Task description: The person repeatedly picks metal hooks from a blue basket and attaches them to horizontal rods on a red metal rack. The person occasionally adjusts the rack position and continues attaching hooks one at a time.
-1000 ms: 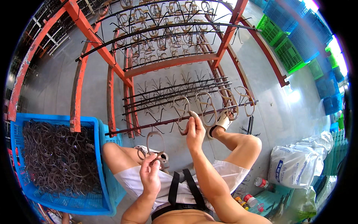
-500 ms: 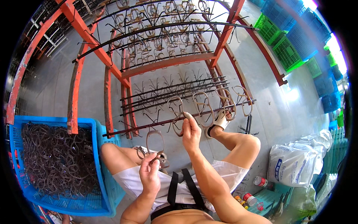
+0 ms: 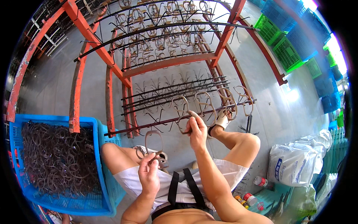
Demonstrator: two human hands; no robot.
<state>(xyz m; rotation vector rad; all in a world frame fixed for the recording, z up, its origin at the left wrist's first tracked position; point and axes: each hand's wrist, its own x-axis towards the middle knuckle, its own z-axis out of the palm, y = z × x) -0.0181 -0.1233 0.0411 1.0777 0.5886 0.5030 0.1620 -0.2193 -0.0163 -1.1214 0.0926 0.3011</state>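
Note:
Brown-grey eyeglass frames, without lenses as far as I can see, are around both hands. My right hand (image 3: 197, 132) is closed with its fingertips on an eyeglass frame (image 3: 174, 103) that stands at the hooked black rod (image 3: 156, 122). Whether that frame is seated on a hook is hard to see. More eyeglass frames (image 3: 203, 102) stand along the rod to its right. Lower and to the left, above my lap, my left hand (image 3: 149, 175) pinches another eyeglass frame (image 3: 162, 140); further loops beside its fingers suggest more than one frame there.
A blue crate (image 3: 71, 208) full of dark eyeglass frames (image 3: 56, 160) sits at my left. Ahead stands a red metal rack (image 3: 171, 65) with hooked rods and hanging frames. White sacks (image 3: 294, 164), bottles (image 3: 261, 181) and stacked green and blue crates (image 3: 287, 54) are on the right.
My right hand and the eyeglass frame in it have shifted a little to the right along the rod. My left hand has hardly moved and still holds its frame.

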